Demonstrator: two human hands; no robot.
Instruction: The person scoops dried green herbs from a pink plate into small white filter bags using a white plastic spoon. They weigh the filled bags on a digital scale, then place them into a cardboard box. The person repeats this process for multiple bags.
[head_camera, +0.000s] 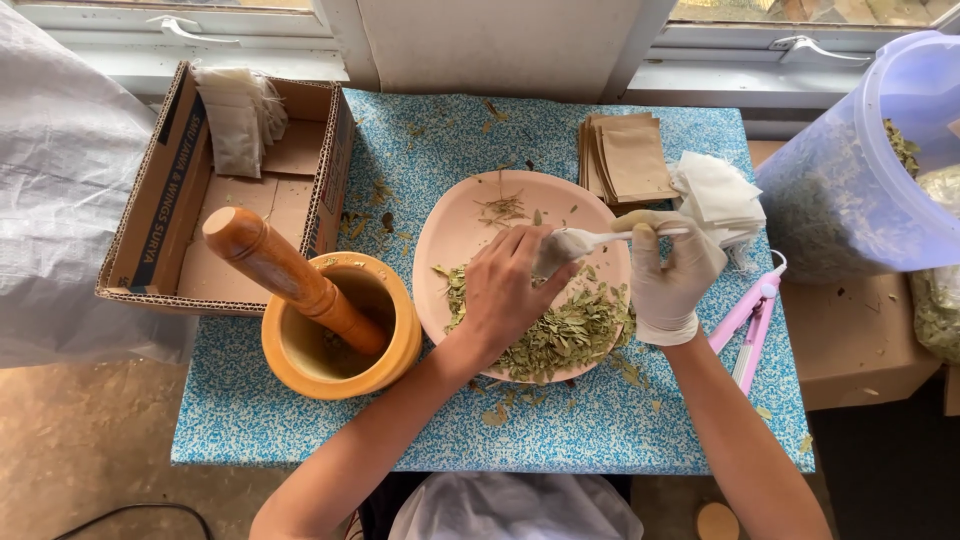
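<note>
A small desk (300, 430) covered in blue speckled cloth stands under a white window sill (700, 80), seen from above. At the centre sits a pink plate (450, 240) with dried green leaves (570, 335) heaped toward its 5 o'clock edge; stray leaves lie scattered on the cloth.

The left hand (505, 290), bare, rests over the plate and pinches the open end of a small white bag (560, 250). The right hand (670, 275), in a white glove, grips the bag's other end at the plate's 3 o'clock rim (the bag stretches between the two hands, just above the leaves).

At 9 o'clock from the plate stands a wooden mortar (340, 350) with a pestle (285, 275) leaning in it. A cardboard box (180, 200) at 10 o'clock holds white bags. At 1 o'clock lies a stack of brown pouches (630, 160), with a pile of white bags (720, 195) beside it. A pink tool (750, 320) lies at 4 o'clock. A clear tub (860, 180) of leaves stands off the desk at 2 o'clock. Bare concrete floor (80, 450) shows at 8 o'clock.
</note>
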